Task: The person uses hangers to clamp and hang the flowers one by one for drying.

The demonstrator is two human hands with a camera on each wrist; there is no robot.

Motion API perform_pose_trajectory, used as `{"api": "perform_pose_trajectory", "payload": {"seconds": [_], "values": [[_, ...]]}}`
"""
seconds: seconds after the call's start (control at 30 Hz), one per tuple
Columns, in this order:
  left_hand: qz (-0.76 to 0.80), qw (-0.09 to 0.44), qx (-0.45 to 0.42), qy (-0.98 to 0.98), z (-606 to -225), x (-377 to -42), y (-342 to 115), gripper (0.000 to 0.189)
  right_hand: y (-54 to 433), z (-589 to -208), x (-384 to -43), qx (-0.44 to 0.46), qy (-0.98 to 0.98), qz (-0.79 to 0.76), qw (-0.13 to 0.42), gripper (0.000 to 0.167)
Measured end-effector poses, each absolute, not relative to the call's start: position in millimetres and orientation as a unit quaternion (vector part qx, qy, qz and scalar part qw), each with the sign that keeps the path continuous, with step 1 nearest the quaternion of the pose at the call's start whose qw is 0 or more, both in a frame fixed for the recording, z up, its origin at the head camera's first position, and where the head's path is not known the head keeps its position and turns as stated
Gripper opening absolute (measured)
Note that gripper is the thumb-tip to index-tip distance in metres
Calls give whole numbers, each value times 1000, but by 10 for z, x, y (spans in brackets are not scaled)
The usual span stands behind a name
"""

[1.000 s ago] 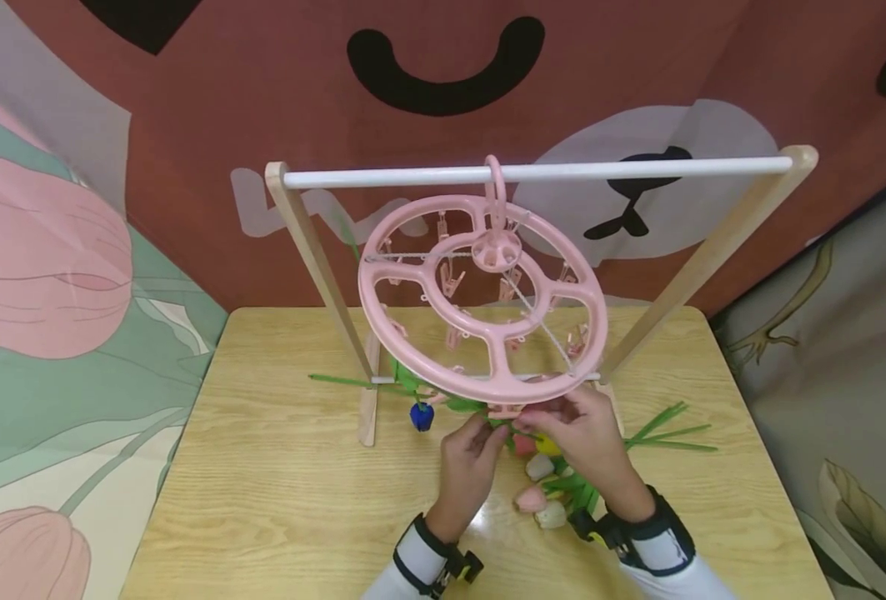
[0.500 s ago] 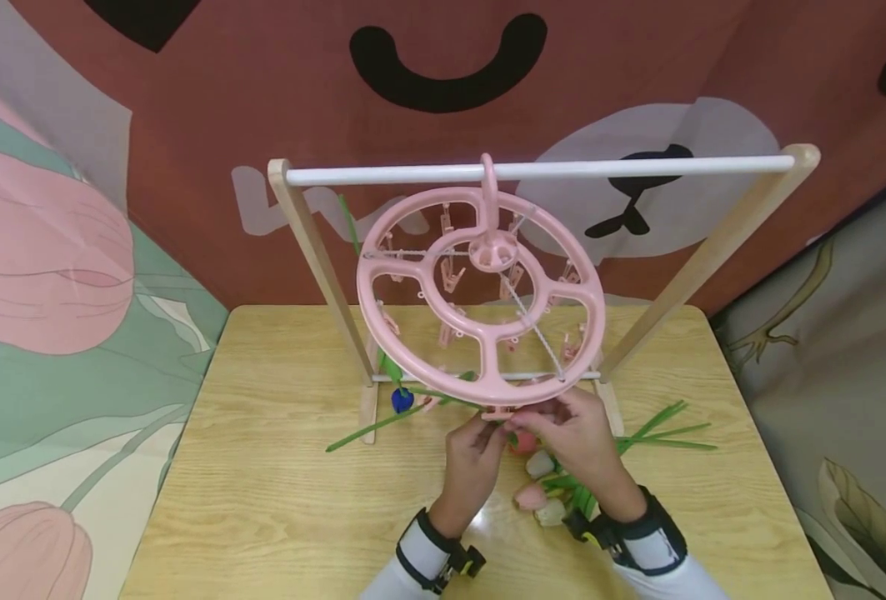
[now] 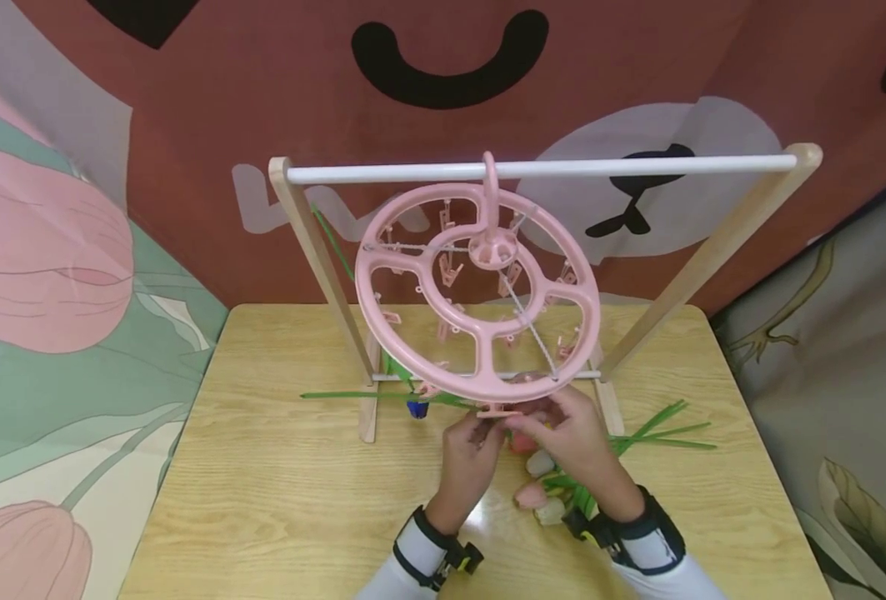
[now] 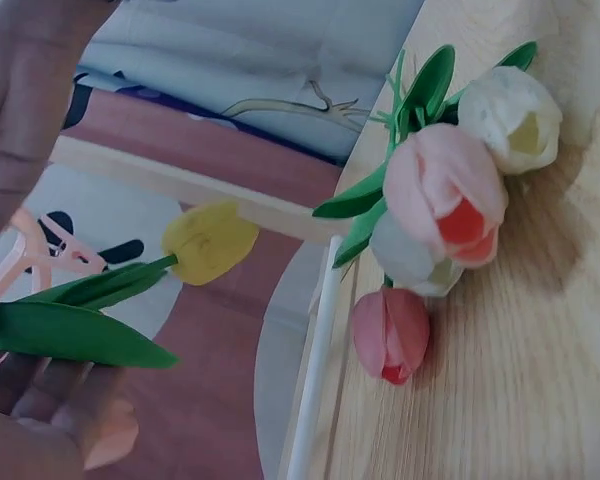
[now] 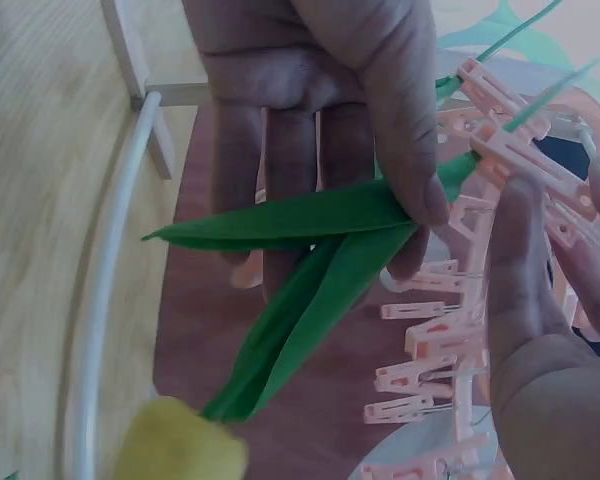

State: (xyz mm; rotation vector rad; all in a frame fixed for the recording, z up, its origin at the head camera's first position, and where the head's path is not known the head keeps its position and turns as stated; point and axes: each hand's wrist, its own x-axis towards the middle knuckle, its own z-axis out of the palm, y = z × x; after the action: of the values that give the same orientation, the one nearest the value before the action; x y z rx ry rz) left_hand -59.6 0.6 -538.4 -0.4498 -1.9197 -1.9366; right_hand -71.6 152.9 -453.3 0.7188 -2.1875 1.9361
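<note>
The left hand [image 3: 468, 462] pinched the yellow tulip [image 4: 210, 243] by its leaves [image 5: 290, 217], beneath the pink ring [image 3: 485, 354]; the right hand [image 3: 581, 437] pinched a clip [image 5: 530, 165] at the stem [image 3: 352, 395]. If the clip barely caught that thin stem, the tulip could slip onto the tabletop [image 3: 262, 500]; a push could swing the ring, hung by one hook [image 3: 491, 179].

Six flowers [image 4: 212, 243]; two hands [image 3: 467, 468]; one hanger [image 3: 493, 250]; one rack [image 3: 600, 167].
</note>
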Motion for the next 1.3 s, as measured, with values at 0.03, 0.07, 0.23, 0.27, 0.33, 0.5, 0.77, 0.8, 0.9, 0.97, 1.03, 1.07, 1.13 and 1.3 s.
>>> {"api": "perform_pose_trajectory", "payload": {"seconds": [0.03, 0.07, 0.23, 0.27, 0.33, 0.5, 0.77, 0.8, 0.9, 0.97, 1.03, 1.07, 1.13, 1.3], "values": [[-681, 188, -151, -692, -5377, -598, -9, 19, 1534, -4544, -714, 237, -736, 630, 70, 42], [-671, 189, -144, -702, -5371, -599, -27, 20, 1545, -4560, -710, 237, -744, 621, 69, 42], [-621, 220, -143, -739, -5380, -625, -131, 19, 1661, -4655, -667, 240, -765, 595, 53, 40], [-615, 224, -147, -741, -5384, -638, -152, 19, 1694, -4673, -659, 242, -766, 594, 51, 40], [-606, 231, -156, -745, -5387, -660, -194, 21, 1767, -4706, -640, 242, -770, 588, 48, 42], [-590, 243, -151, -755, -5396, -689, -276, 23, 2004, -4792, -607, 216, -788, 573, 59, 42], [-590, 216, -140, -765, -5480, -665, -354, 30, 2508, -4953, -610, 131, -859, 479, 125, 28], [-592, 213, -141, -765, -5499, -667, -368, 31, 2574, -4978, -616, 119, -870, 460, 133, 27], [-581, 214, -140, -773, -5554, -679, -417, 30, 2755, -5050, -633, 86, -893, 415, 150, 26], [-564, 221, -138, -783, -5585, -689, -456, 29, 2852, -5087, -634, 71, -901, 401, 153, 26], [-549, 222, -137, -794, -5610, -695, -498, 27, 2932, -5126, -627, 63, -908, 386, 150, 25], [-542, 221, -138, -799, -5622, -695, -518, 26, 2964, -5147, -621, 60, -913, 376, 147, 25], [-533, 213, -142, -807, -5645, -691, -556, 25, 3027, -5196, -613, 62, -927, 345, 135, 24], [-499, 151, -149, -840, -5699, -642, -624, 19, 3147, -5381, -620, 108, -957, 251, 101, 25]]}}
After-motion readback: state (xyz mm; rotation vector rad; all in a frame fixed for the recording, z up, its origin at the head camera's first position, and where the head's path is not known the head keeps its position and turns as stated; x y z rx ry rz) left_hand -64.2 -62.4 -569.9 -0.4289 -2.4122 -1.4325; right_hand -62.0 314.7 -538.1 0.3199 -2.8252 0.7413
